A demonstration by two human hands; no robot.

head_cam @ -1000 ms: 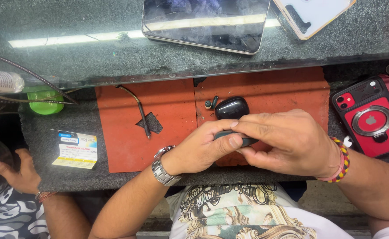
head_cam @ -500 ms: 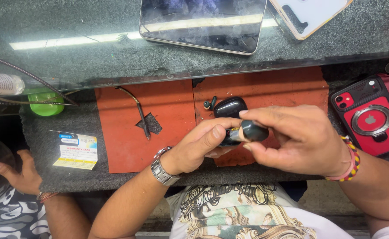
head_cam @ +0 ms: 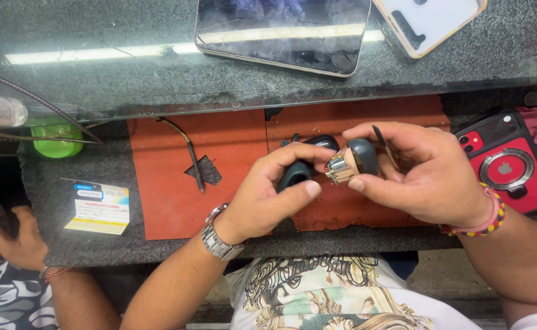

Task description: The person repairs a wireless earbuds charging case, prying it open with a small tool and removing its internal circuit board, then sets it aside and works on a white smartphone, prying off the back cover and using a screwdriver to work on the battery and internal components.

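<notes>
Just above the near edge of the red mat (head_cam: 219, 201), the left hand (head_cam: 268, 195) gripped a dark case (head_cam: 294, 174) while the right hand (head_cam: 427, 174) pinched a small grey earbud (head_cam: 354, 160) immediately right of it, its metal tip pointing left toward the case, a tablet (head_cam: 280, 30) lying beyond.

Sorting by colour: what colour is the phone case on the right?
Red phone case, with a black camera corner, head view.

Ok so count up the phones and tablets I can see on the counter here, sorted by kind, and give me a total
Tablets, dark screen up: 1, the tablet on the upper ledge
Phones in a red case: 1, the red-cased phone at the right
Phones in a pale case, face down: 1, the pale-cased phone at the top edge
Total: 3
</notes>
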